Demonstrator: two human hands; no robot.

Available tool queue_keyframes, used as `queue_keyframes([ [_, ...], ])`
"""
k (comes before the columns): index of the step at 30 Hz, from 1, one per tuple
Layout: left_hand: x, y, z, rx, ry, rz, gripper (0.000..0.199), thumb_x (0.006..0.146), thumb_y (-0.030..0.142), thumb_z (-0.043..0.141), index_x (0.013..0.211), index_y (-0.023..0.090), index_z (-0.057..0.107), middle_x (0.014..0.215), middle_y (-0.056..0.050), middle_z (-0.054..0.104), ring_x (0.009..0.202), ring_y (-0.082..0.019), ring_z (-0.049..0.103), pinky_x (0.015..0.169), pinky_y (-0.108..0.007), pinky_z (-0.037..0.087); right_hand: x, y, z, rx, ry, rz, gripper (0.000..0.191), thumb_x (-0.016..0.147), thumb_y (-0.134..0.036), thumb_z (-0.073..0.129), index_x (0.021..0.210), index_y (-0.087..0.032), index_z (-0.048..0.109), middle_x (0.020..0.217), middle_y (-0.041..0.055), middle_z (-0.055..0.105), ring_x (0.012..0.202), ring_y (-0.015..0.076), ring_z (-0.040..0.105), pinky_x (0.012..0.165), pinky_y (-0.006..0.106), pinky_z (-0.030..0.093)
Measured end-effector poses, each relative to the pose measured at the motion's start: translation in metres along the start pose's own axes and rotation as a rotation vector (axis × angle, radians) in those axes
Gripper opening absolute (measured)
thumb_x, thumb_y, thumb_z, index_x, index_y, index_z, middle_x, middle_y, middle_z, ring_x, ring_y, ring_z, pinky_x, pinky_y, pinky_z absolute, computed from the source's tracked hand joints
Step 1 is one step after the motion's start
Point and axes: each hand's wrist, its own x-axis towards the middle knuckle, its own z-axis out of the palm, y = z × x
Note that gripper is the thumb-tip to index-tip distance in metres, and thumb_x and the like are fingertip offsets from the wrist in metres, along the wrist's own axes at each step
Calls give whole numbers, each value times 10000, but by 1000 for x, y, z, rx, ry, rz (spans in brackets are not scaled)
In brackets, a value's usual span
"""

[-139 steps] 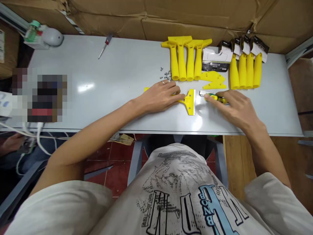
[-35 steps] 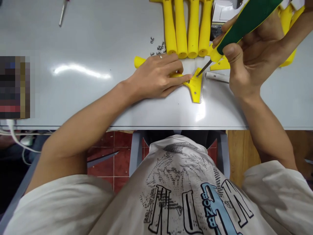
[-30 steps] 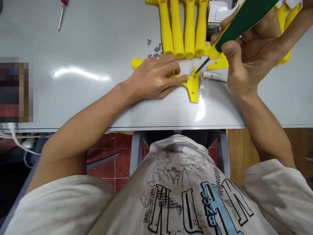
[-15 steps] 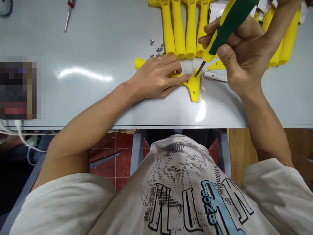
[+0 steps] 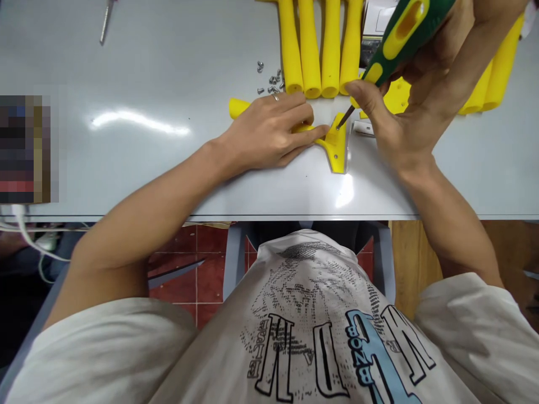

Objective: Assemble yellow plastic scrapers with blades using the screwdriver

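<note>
My left hand [image 5: 275, 130] presses a yellow scraper [image 5: 336, 146] flat on the table, its fingers wrapped over the handle, whose end shows at the left. Two screws show in the scraper's wide head, and a thin clear strip runs along its right edge. My right hand [image 5: 408, 112] grips a green and yellow screwdriver [image 5: 393, 47], tilted, with its tip on the upper screw of the head. Small loose screws [image 5: 273, 80] lie just above my left hand. A silvery metal piece [image 5: 364, 128] is partly hidden by my right hand.
Several yellow handles [image 5: 309, 50] lie side by side beyond my hands, with others [image 5: 497, 78] at the right. Another screwdriver [image 5: 105, 25] is at the upper left. A blurred box-like object [image 5: 25, 148] stands at the left, near white cables [image 5: 25, 230]. The table's front edge [image 5: 295, 217] runs below.
My right hand has turned around the screwdriver handle, its thumb now further up and left. The tip stays on the upper screw. My left hand has hardly moved; the view has shifted slightly.
</note>
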Motion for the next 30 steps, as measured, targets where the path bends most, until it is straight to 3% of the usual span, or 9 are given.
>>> queue_keyframes([
  [2,0,0,0,32,11,13,395,1251,468,493,1528,358,752,1134,-128,762,1108,-351,777,840,-526,656,1,-3,-1,64,143,-233,1096,820,-1077,726,1545,-307,440,1309,33,711,1562,385,701,1057,460,737],
  [4,1,2,-1,108,22,57,404,1251,456,503,1577,342,715,1140,-131,770,1067,-343,769,788,-501,641,5,-7,-3,155,251,-461,771,993,-872,745,1545,-388,506,1380,-45,756,1609,331,695,1030,381,713],
  [6,2,3,-2,181,21,103,410,1256,436,493,1599,323,688,1124,-128,773,1021,-329,761,741,-471,620,10,-11,-2,248,370,-644,743,1042,-727,784,1652,-464,451,1432,-89,773,1516,266,769,980,315,713],
  [8,3,6,-2,230,15,144,403,1263,405,468,1585,295,685,1080,-121,769,976,-312,754,707,-444,598,13,-12,-1,231,388,-770,836,988,-854,762,1612,-348,529,1298,-41,786,1456,294,804,953,330,747],
  [14,7,8,-2,220,-8,148,414,1267,379,413,1533,282,715,1043,-112,753,973,-314,773,707,-446,608,3,-20,-2,139,245,-376,999,928,-970,783,1506,-187,556,1286,72,740,1567,375,703,1162,481,760],
  [18,6,7,-3,75,-20,69,435,1271,455,383,1486,331,740,1031,-107,729,1004,-329,787,762,-503,656,-20,-38,-6,211,5,-21,1044,984,-987,701,1710,-264,495,1568,62,672,1579,366,711,1128,431,789],
  [20,6,8,-3,59,-21,57,429,1272,461,387,1465,329,746,1032,-110,731,1008,-331,791,765,-505,662,-32,-47,-8,297,-49,37,1026,1023,-951,684,1799,-327,440,1656,39,641,1598,367,702,1082,390,801],
  [26,6,9,-5,66,-8,63,393,1267,432,429,1428,315,768,1024,-104,740,1002,-319,799,753,-479,659,-21,-37,-7,488,-51,-54,1088,958,-1069,592,1840,-480,347,1619,-27,674,1549,334,746,973,329,802],
  [30,6,11,-7,52,-39,46,425,1270,412,399,1461,311,765,1035,-96,736,1033,-321,797,789,-489,659,15,-20,5,556,103,-487,910,943,-1046,659,1696,-586,434,1294,-96,751,1192,211,874,909,311,782],
])
